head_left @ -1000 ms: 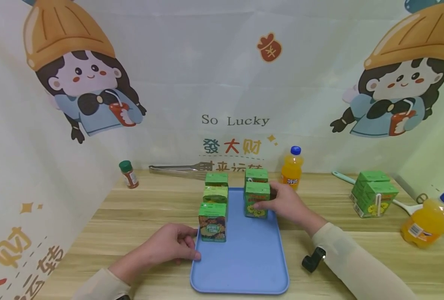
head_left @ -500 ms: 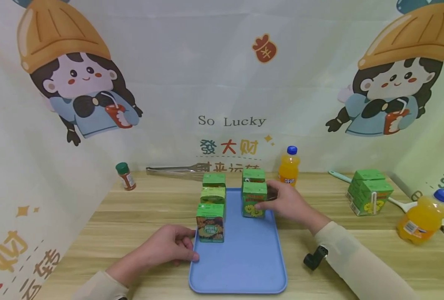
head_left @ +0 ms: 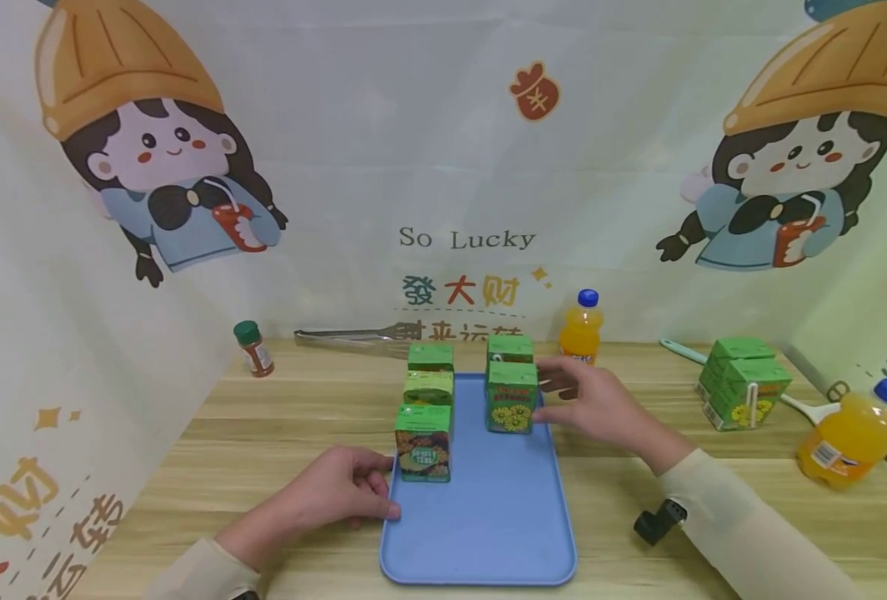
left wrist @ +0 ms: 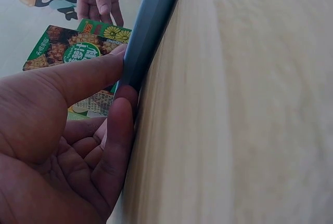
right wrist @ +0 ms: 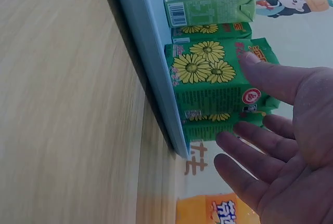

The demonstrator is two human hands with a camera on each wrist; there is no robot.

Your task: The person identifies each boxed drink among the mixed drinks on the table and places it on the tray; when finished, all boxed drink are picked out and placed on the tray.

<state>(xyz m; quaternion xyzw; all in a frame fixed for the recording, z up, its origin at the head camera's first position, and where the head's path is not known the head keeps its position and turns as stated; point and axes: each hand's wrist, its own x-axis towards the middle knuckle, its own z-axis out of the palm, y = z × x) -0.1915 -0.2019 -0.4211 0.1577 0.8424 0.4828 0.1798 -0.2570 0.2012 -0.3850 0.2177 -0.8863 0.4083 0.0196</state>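
You have seven small drink cartons here: five stand on the one blue tray [head_left: 481,525], and two are off it. On the tray's left side there is a row of three: the near carton [head_left: 423,457] with brown fruit picture, the middle carton [head_left: 428,386] of paler green, and the far carton [head_left: 430,357]. On the right side there are two, the flower carton [head_left: 512,410] nearer, and the back carton [head_left: 510,346] behind it.

Your left hand [head_left: 338,487] pinches the left rim of the tray between thumb and fingers. Your right hand [head_left: 593,402] is just beside the flower carton, at its right; its fingers are spread and do not grip. If the thumb touches the carton, I cannot tell.

On the tabletop [head_left: 211,450], at the right, the two other cartons [head_left: 753,402] stand close together. A turquoise handle [head_left: 684,351] shows on their left and a white spoon end [head_left: 819,412] on their right; whether this is one tool or two, I cannot tell. You have two orange drink bottles, one far bottle [head_left: 581,333] and one right bottle [head_left: 844,450]. At the far left are one jar [head_left: 254,352] and one pair of tongs [head_left: 353,336].
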